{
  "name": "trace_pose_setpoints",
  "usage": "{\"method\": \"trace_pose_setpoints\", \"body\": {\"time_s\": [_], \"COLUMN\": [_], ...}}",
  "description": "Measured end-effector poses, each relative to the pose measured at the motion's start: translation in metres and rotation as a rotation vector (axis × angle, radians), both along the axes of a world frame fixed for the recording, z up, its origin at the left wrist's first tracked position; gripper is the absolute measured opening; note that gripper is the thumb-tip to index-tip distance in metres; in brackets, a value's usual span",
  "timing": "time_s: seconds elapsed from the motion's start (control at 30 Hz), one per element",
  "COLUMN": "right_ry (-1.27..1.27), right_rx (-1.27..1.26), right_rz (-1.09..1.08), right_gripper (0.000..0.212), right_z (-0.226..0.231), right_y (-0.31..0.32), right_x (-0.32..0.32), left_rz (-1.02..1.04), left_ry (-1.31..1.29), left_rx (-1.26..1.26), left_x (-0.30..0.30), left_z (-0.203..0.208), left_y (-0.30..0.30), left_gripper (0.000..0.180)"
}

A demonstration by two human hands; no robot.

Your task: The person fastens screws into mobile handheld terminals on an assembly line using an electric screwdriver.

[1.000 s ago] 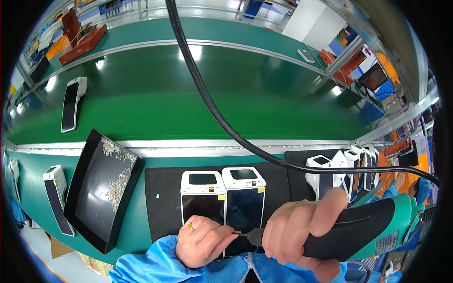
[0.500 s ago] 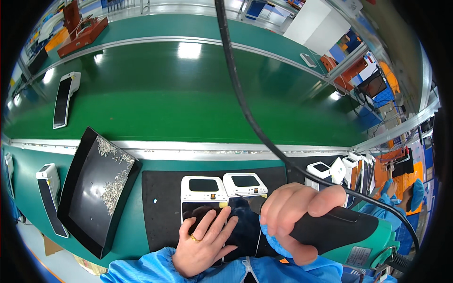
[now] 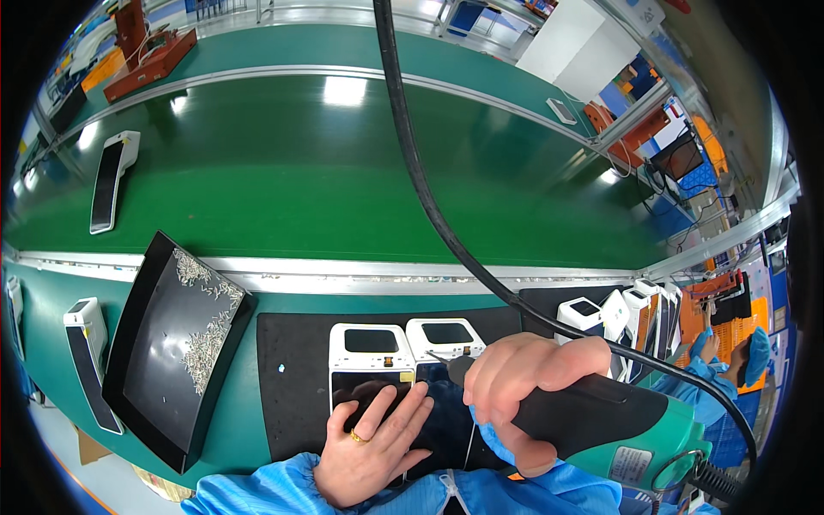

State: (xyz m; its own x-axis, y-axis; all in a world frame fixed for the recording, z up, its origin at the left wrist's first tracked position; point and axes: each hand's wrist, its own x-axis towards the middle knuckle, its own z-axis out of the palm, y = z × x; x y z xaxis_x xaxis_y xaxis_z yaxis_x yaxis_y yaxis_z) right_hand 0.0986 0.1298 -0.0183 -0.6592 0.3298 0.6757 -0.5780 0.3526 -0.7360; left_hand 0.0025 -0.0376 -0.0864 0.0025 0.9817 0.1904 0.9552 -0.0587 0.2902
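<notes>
Two white handheld terminals with dark screens lie side by side on a black mat, a left terminal (image 3: 371, 359) and a right terminal (image 3: 468, 350). My left hand (image 3: 373, 442) rests flat across their screens, fingers spread, with a ring on one finger. In my right hand (image 3: 528, 386) is a green and black electric screwdriver (image 3: 601, 421), its body lying across the palm. The thin bit points left and its tip is at the upper part of the right terminal, below the small window. Whether a screw sits under the tip is too small to tell.
A black tray (image 3: 159, 343) with loose screws stands left of the mat (image 3: 287, 403), beside another terminal (image 3: 86, 360). One more terminal (image 3: 114, 184) lies on the green conveyor belt (image 3: 300, 172). Several terminals stand at the right. A black cable (image 3: 429, 197) hangs across; a co-worker's sleeve (image 3: 699, 386) shows beyond.
My right hand and the screwdriver have shifted slightly left. The cable's upper part swung left. The terminal on the belt has slid a little left. My left hand has stayed almost still.
</notes>
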Motion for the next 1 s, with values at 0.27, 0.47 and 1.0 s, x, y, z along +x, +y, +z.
{"method": "trace_pose_setpoints", "body": {"time_s": [0.27,0.47,1.0], "right_ry": [-0.174,-0.3,0.078], "right_rx": [-0.081,-0.16,-0.494], "right_rz": [0.068,-0.073,-0.324], "right_gripper": [0.051,0.042,0.039], "right_z": [0.009,0.017,0.028], "right_y": [0.0,-0.013,-0.025], "right_x": [0.002,-0.012,0.046], "left_rz": [-0.034,-0.013,-0.731], "left_ry": [0.006,-0.02,0.128], "left_rx": [0.063,0.074,-0.028], "left_x": [0.004,0.002,0.028], "left_z": [-0.005,-0.006,0.022], "left_y": [0.001,0.0,0.029], "left_gripper": [0.044,0.039,0.06]}}
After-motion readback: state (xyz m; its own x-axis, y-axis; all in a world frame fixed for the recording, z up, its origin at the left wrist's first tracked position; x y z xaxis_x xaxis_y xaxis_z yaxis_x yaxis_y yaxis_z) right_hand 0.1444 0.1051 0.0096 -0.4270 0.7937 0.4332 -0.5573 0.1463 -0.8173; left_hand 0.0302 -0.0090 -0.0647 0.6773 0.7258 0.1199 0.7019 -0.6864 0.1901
